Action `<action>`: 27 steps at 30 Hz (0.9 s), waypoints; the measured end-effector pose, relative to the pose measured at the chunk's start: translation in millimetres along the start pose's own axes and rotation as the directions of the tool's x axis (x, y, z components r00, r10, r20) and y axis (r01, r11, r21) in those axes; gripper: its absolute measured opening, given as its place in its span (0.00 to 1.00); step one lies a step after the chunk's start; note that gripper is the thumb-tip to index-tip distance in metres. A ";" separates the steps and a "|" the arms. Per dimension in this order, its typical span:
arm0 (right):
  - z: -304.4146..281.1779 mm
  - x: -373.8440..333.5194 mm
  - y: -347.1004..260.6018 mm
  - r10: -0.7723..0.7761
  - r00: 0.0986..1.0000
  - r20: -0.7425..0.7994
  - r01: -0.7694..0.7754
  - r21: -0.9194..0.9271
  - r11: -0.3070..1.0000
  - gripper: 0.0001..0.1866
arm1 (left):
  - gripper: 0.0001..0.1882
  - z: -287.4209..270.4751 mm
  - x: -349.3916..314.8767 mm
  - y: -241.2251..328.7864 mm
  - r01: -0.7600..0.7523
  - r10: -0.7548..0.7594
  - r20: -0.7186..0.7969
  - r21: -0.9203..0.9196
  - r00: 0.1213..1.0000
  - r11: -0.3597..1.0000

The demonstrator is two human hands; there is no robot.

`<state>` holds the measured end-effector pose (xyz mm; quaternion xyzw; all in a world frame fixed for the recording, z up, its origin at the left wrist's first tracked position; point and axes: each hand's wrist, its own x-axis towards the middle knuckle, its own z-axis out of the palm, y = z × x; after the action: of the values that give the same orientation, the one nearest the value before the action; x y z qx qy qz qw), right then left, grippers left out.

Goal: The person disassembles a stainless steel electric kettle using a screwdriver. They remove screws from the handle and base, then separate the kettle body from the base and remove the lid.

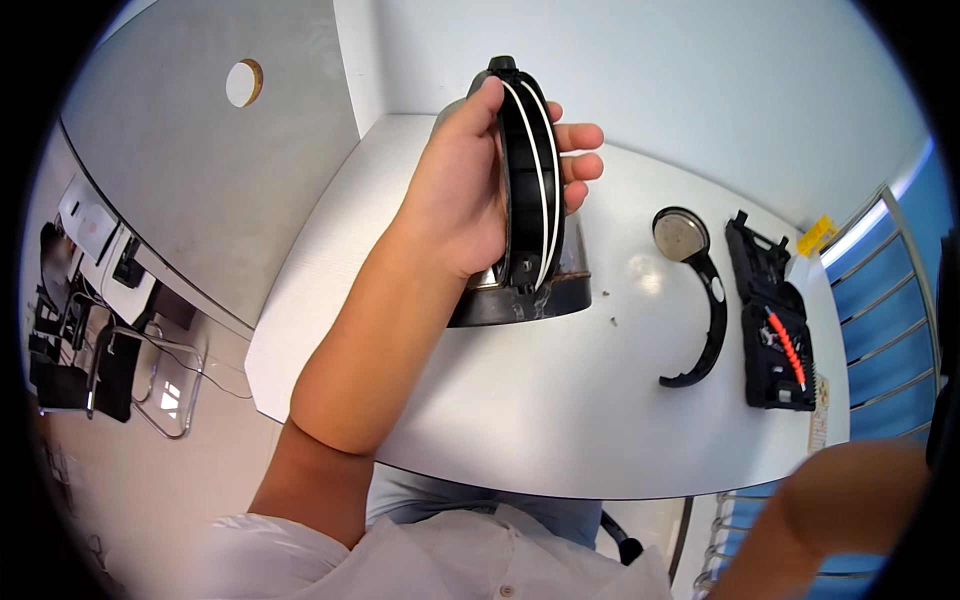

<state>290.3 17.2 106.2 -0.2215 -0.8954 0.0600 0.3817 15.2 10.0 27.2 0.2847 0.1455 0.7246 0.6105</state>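
My left hand (470, 190) is wrapped around the black, white-striped handle of a dark kettle-like appliance (530, 180). The thumb lies along the top and the fingers curl round the far side. The appliance's dark lower body (520, 298) rests on the white table (560, 420). Only my right forearm (840, 500) shows, blurred at the lower right. Its hand is out of the picture.
A round metal disc on a curved black arm (693, 300) lies on the table right of the appliance. Beyond it sits an open black tool case (775, 335) with a red-handled tool. A blue railing panel stands at the right, a grey partition (210, 170) and a metal chair at the left.
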 end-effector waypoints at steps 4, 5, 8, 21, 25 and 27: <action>23.5 -12.0 -21.7 -0.144 0.956 0.257 0.190 -0.164 0.968 0.08 | 0.23 -2.1 6.1 -3.6 0.033 -0.029 0.075 -0.053 0.997 0.998; 32.7 -15.0 -24.8 -0.167 0.939 0.299 0.228 -0.180 0.957 0.08 | 0.23 -3.5 6.0 -4.3 0.037 -0.032 0.095 -0.051 0.995 0.998; 47.9 -20.2 -28.4 -0.200 0.909 0.366 0.286 -0.196 0.938 0.08 | 0.23 0.0 4.8 -5.5 0.016 -0.015 0.070 -0.019 0.997 1.000; 71.3 -21.3 -20.5 -0.236 0.915 0.326 0.318 -0.224 0.921 0.08 | 0.21 2.6 5.0 -5.4 0.028 -0.025 0.083 -0.035 0.996 0.999; 72.5 -27.3 -20.3 -0.240 0.920 0.310 0.316 -0.224 0.922 0.08 | 0.22 0.9 4.7 -7.3 0.016 -0.014 0.083 -0.020 0.996 1.000; 73.9 -24.8 -19.0 -0.255 0.924 0.284 0.321 -0.219 0.921 0.08 | 0.22 3.5 4.2 -4.8 0.020 -0.017 0.079 -0.036 0.997 0.999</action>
<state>246.3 -6.3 43.3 -0.1253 -0.9591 -0.0882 0.2382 20.7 14.6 28.3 0.3004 0.1104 0.7098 0.6275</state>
